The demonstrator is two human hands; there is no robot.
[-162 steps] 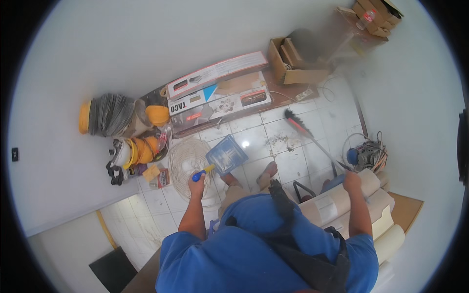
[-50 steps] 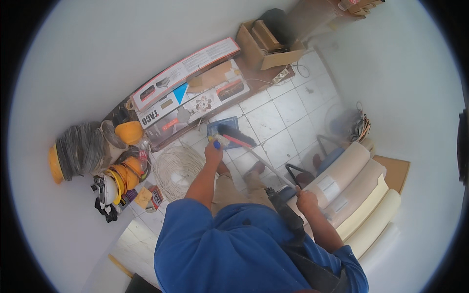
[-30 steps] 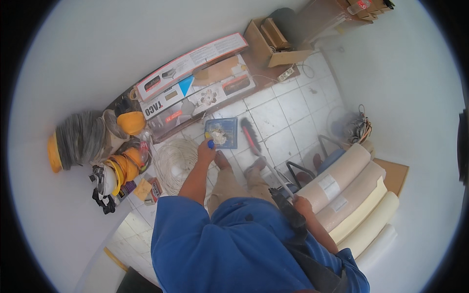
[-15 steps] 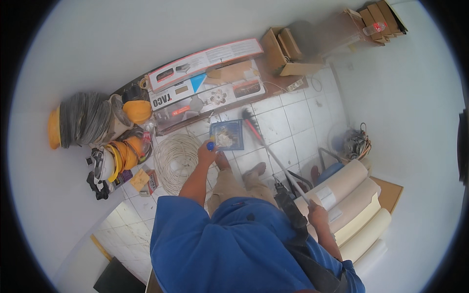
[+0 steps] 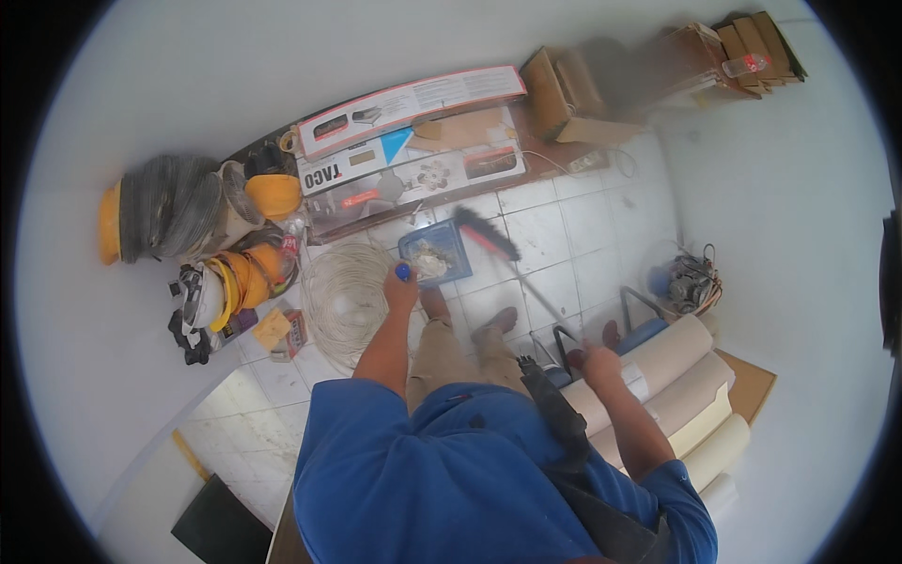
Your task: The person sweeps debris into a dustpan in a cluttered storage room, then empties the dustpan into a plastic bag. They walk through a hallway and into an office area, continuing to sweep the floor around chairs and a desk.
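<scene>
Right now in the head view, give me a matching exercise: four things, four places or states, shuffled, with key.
Things:
1. dustpan
2. broom
3. cable coil
4. rolls

Places or states:
A. on the tiles, left of the feet
B. shaft in the right hand
C. beige and cream, at the person's right
D. blue, held by the left hand, pale debris inside

Pairs: 1-D, 2-B, 3-A, 4-C

Tiles (image 5: 609, 228) R of broom (image 5: 488, 236) passable — 1 cable coil (image 5: 326, 305) blocks L of dustpan (image 5: 457, 247).

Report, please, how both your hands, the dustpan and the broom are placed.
Left hand gripping blue dustpan by its handle. Right hand gripping broom, head beside dustpan. Pale debris in dustpan. Coiled cable left of dustpan.
</scene>
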